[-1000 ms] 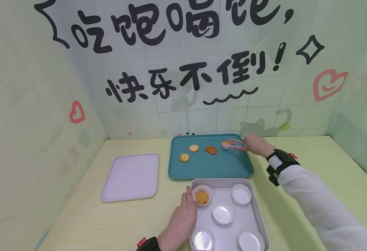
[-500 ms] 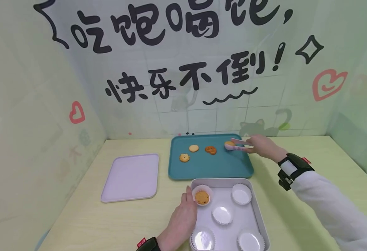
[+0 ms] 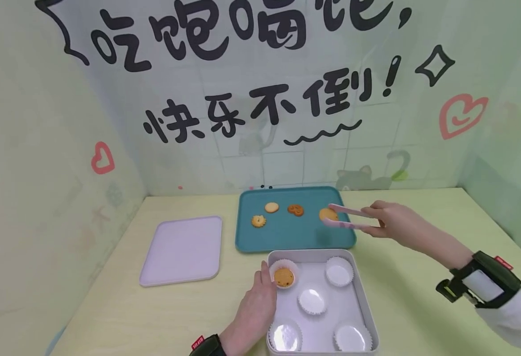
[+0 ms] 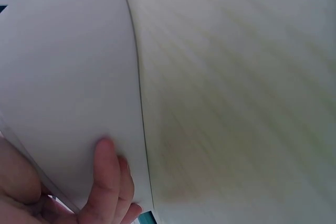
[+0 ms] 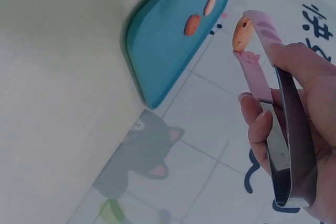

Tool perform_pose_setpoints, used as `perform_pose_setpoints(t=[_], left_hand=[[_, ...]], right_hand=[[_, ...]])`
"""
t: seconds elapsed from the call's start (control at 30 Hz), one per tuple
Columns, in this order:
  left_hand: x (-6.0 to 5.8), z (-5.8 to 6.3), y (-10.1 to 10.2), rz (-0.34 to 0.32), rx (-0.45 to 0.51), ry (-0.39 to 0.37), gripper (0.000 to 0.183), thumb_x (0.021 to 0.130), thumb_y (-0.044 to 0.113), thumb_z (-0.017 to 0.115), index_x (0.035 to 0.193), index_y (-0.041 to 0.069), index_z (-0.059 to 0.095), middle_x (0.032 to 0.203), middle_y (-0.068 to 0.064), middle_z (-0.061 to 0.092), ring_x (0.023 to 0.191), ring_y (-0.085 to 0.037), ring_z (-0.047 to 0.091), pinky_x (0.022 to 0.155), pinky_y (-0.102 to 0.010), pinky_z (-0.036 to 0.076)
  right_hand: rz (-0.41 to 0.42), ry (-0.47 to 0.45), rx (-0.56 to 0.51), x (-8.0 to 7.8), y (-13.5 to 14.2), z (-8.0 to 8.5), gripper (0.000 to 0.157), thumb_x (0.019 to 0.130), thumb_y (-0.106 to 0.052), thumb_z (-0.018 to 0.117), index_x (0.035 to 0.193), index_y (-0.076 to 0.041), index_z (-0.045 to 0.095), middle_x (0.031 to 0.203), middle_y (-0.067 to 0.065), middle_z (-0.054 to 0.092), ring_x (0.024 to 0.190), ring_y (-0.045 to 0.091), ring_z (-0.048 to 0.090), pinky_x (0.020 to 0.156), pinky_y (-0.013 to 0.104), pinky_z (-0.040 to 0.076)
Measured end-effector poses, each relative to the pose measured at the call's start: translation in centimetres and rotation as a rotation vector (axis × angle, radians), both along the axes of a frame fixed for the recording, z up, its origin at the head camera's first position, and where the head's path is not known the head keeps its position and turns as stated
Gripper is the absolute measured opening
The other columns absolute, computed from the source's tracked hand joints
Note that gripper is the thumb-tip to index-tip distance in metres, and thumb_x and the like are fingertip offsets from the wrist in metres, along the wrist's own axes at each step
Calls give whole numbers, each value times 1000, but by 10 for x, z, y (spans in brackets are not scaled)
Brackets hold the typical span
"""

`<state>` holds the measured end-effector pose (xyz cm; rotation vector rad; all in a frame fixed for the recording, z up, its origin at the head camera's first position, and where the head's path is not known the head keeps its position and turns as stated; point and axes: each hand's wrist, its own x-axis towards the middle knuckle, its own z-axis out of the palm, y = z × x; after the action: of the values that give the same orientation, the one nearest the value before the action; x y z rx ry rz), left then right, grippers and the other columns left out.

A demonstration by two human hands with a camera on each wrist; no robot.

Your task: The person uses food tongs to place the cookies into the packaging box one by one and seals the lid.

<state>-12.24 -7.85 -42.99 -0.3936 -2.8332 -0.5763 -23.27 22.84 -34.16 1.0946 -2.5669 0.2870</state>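
Note:
My right hand (image 3: 396,222) grips pink-tipped metal tongs (image 5: 299,145). Pinched between their tips is a round cookie (image 5: 241,34) with small dark spots, held up over the right part of the teal tray (image 3: 287,238). On that tray lie a plain oval cookie (image 3: 271,207), a pretzel-shaped cookie (image 3: 295,210) and a scalloped cookie (image 3: 258,221). My left hand (image 3: 255,309) holds the left wall of a deep white pan (image 3: 367,311), its fingers (image 4: 106,174) against the outside. In the pan's far-left paper cup (image 3: 290,266) sits another spotted cookie (image 3: 283,277).
Several more white paper cups, among them the far-right cup (image 3: 339,271) and the middle cup (image 3: 312,301), stand in the pan. A flat lilac tray (image 3: 182,249) lies on the table to the left. Behind the table is a printed wall (image 3: 282,163).
My right hand has lifted the cookie with the tongs off the teal tray and drawn it back to the right and nearer. The left hand stays on the pan; the head view has shifted slightly.

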Motion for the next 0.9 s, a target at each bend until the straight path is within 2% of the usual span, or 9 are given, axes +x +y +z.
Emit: perform_pose_setpoints(t=[0.2,0.3,0.4,0.57,0.9], left_hand=[[-2,-1,-2,-2,-15,27,46,92,5,52,127,-21,36,95,-24,52,40,-11,40,35,-23,37],[-1,-1,-1,-9,-5,28,46,92,4,52,127,-22,37,96,-25,53,41,-12,41,36,-23,38],[-1,0,0,-12,7,10,46,93,4,51,127,-22,36,95,-25,52,41,-11,40,35,-23,37],[-1,0,-1,-3,12,0,46,93,5,51,128,-21,36,96,-24,52,41,-12,40,35,-24,37],[-1,0,1,19,23,-48,47,93,7,51,129,-20,36,96,-24,52,40,-13,40,35,-24,36]], right_hand=[[106,95,-22,37,3,0,38,62,-12,82,95,-1,68,80,1,57,52,-1,45,43,16,40],[125,115,8,50,4,-1,39,59,-13,83,93,-3,67,80,-1,56,52,0,44,43,16,39],[114,95,68,61,5,0,39,59,-15,83,93,-3,67,78,-3,54,52,0,43,42,16,39],[80,54,185,69,-2,-2,35,64,-17,81,92,-4,67,74,-4,50,52,3,43,42,19,41],[9,31,356,69,-20,1,27,66,-20,80,84,-6,65,71,-3,48,55,8,45,44,21,41]])
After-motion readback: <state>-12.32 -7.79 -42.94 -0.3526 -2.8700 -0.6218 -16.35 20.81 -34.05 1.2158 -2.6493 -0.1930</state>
